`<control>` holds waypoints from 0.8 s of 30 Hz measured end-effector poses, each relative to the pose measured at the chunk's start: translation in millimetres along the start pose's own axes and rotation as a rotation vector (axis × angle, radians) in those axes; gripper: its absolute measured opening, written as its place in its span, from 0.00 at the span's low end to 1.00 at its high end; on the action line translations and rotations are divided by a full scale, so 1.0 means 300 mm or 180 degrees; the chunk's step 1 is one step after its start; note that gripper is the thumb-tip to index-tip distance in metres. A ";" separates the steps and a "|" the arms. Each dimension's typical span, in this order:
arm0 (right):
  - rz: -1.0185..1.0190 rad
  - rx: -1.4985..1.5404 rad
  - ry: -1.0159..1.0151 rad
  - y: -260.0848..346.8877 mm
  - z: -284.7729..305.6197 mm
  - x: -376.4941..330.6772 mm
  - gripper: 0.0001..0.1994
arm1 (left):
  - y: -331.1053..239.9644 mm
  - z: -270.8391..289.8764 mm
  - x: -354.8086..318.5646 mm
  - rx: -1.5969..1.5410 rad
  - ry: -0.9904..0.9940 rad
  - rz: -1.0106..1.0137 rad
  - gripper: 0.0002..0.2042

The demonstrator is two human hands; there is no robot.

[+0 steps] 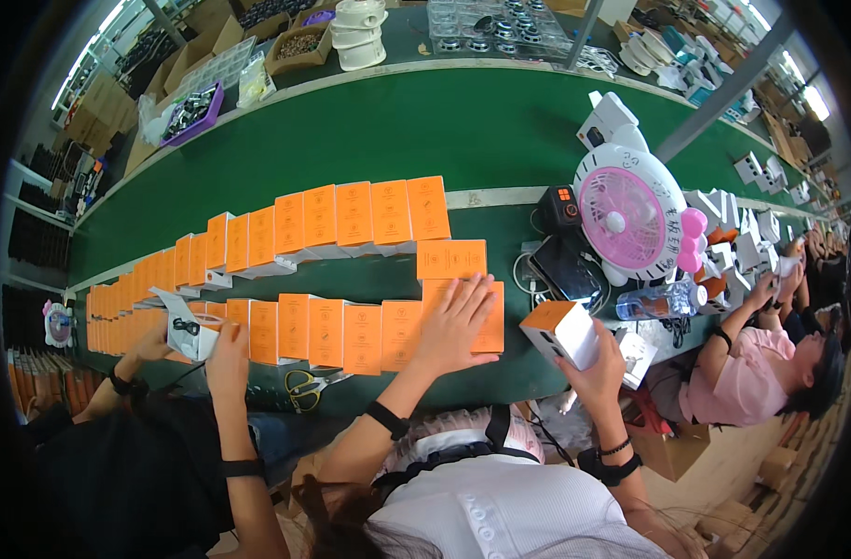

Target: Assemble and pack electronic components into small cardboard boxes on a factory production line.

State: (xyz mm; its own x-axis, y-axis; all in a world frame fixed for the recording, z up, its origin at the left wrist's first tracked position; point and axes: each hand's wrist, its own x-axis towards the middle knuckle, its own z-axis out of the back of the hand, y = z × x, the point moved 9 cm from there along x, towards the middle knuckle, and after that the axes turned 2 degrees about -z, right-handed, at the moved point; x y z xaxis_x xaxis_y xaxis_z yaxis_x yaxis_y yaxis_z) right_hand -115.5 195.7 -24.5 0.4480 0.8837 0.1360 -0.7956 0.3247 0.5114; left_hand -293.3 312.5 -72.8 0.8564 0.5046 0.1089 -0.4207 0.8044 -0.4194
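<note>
My left hand (pixel 455 326) lies flat, fingers stretched, on top of an orange box (pixel 488 321) at the right end of the near row of boxes. Another orange box (pixel 451 258) lies crosswise just beyond my fingertips. In my right hand (pixel 599 374) is a small orange-and-white carton (pixel 563 331), tilted, with its orange face up and to the left. My fingers wrap its lower right side. A white carton (pixel 636 358) stands close by on the right, partly behind that hand.
A pink-and-white fan (pixel 621 210), a black phone (pixel 567 272) with cables and a water bottle (pixel 661 301) stand right. Yellow-handled scissors (pixel 306 389) lie at the near edge. A co-worker's hands (pixel 228 359) hold an opened white box (pixel 190 328) on the left. Beyond runs a green belt (pixel 351 130).
</note>
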 end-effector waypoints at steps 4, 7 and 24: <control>-0.0010 0.0208 -0.0051 0.014 0.044 0.031 0.38 | 0.058 0.082 -0.132 0.0002 0.0020 0.0151 0.48; 0.0196 0.0400 0.0205 0.057 0.052 0.052 0.38 | 0.116 0.090 -0.218 0.0205 0.0230 0.0449 0.48; 0.1259 0.0018 0.1550 0.188 -0.144 -0.044 0.30 | 0.212 0.200 0.109 -0.0250 -0.0733 0.0288 0.41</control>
State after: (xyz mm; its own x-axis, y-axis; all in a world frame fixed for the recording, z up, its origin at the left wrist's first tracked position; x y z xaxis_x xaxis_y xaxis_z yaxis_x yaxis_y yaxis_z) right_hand -183.9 217.0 -33.9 -0.1183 0.9893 -0.0857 -0.8604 -0.0590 0.5062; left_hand -310.1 399.0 -41.9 0.7218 0.6388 0.2662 -0.4603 0.7304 -0.5046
